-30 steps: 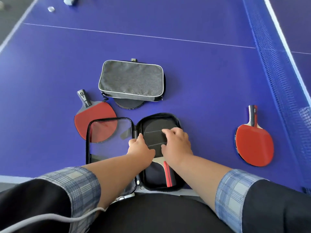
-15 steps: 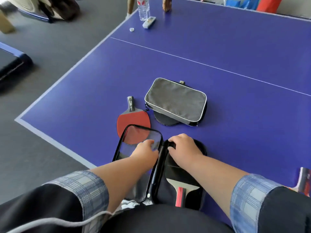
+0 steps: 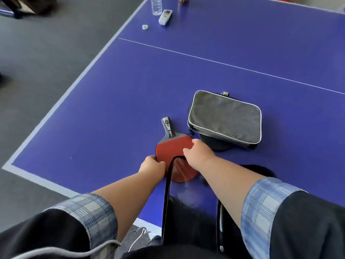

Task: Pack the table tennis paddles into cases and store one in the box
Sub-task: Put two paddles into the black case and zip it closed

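Observation:
A red paddle with a grey handle lies on the blue table, partly under the clear flap of an open black case. My left hand grips the blade's near left edge. My right hand holds the blade's right edge, thumb on the red face. The case's other half is mostly hidden under my right forearm. Behind it, a shut grey case rests on a black paddle.
A water bottle, a remote and a bottle cap sit at the far left of the table. The table's corner and left edge border grey floor.
Both hands left the open case holding a paddle and moved left onto the red paddle. The view swung left, so the right-hand red paddle is out of sight.

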Available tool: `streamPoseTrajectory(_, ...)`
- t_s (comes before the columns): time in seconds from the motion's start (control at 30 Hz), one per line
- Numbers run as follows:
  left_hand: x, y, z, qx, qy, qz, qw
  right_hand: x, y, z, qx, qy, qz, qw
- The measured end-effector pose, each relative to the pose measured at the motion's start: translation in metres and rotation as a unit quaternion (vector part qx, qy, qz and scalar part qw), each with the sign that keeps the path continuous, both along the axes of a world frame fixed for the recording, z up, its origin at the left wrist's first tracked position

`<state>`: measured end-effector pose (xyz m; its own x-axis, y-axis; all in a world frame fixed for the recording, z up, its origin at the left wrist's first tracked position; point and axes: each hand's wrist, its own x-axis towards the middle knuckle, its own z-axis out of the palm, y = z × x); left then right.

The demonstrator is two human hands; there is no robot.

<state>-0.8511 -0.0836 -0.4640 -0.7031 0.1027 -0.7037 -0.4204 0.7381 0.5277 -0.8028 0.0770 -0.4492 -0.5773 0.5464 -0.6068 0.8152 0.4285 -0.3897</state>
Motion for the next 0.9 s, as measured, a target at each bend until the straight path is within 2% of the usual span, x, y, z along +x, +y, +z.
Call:
streamPoseTrajectory(0.2, -0.031, -0.02, -0.013, 0.041, -0.016, -0.014, 0.999, -0.031, -0.013, -0.003, 0.024, 0.024, -0.046, 0.998)
streamPoseTrajectory(0.4, -0.064, -0.037, -0.005, 0.105, 0.007, 0.147, 0.984, -0.058, -0.032, 0.0, -0.049, 0.102, -0.094, 0.989)
streamPoseTrajectory(0.53, -0.086, -0.05, 0.011, 0.12, 0.012, 0.164, 0.979, -0.066, -0.041, 0.0, -0.109, 0.136, -0.119, 0.978)
streamPoseTrajectory(0.73, -0.096, -0.045, 0.036, 0.149, 0.023, 0.081, 0.985, -0.055, -0.046, 0.01, -0.207, 0.188, -0.246, 0.928)
streamPoseTrajectory(0.9, -0.069, -0.025, 0.053, 0.162, 0.012, -0.098, 0.982, -0.008, -0.029, 0.027, -0.226, 0.25, -0.351, 0.874)
